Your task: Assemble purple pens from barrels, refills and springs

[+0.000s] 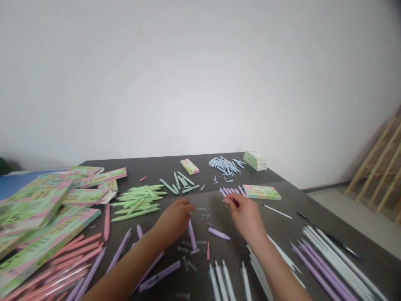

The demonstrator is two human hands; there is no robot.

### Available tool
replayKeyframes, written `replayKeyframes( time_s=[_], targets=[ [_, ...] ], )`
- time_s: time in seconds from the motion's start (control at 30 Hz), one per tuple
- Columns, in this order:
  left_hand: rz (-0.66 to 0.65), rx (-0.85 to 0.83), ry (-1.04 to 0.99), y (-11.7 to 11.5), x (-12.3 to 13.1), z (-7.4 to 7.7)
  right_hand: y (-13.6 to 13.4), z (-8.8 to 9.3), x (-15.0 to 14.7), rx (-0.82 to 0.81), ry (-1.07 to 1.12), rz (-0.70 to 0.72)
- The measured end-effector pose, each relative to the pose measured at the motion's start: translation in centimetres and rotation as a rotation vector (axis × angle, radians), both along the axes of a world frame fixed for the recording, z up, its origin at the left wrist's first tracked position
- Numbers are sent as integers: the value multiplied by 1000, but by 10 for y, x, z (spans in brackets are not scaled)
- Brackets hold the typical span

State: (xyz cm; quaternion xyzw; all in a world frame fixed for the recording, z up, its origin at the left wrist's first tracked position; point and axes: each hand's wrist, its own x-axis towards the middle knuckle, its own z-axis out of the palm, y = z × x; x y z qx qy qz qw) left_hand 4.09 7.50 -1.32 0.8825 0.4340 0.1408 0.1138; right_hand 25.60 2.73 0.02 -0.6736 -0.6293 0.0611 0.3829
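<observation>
My left hand [178, 215] is at the middle of the dark table with its fingers pinched together, just above a purple pen barrel [192, 235]; what the fingertips hold is too small to name. To the right, my right hand [244, 211] has thumb and forefinger pressed together near the row of purple pen parts [232, 191]; anything between them is hidden. Small clear pieces [205, 216] lie between my hands. A short purple piece [219, 233] and a small red piece [208, 250] rest nearer to me.
Printed boxes [37, 202] pile up at left, beside pink barrels [78, 259] and green barrels [140, 202]. Blue parts [226, 164] and stacked boxes [255, 160] stand at the back. White refills [340, 255] lie front right. A box [262, 192] sits past my right hand.
</observation>
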Motion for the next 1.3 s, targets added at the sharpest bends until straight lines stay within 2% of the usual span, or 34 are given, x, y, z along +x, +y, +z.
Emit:
replayKeyframes(
  time_s=[0.13, 0.33, 0.5, 0.67, 0.77, 0.87, 1.03, 1.1, 1.2, 1.3],
  targets=[
    [-109, 76, 150, 30, 28, -11, -2, -6, 4, 65, 23, -8],
    [-205, 121, 207, 39, 41, -30, -2, -9, 2, 106, 38, 18],
    [-221, 48, 95, 43, 44, -33, -6, -5, 2, 110, 69, 9],
    [-124, -129, -199, 43, 43, -22, -3, -12, -2, 73, 290, 96],
    [16, -257, -479, 31, 35, -8, -5, -12, -12, 21, 533, 242],
    [124, -426, -784, 3, 21, 5, -19, -3, -28, 5, 702, 359],
    [249, -646, -1142, -53, -2, 14, -47, 15, -51, 163, 534, 481],
    [347, -800, -1407, -70, -6, 16, -53, 16, -57, 245, 469, 520],
    [430, -965, -1721, -86, -8, 18, -56, 13, -63, 324, 413, 539],
    [448, -983, -1812, -93, -7, 19, -58, 9, -67, 347, 372, 545]
  ],
)
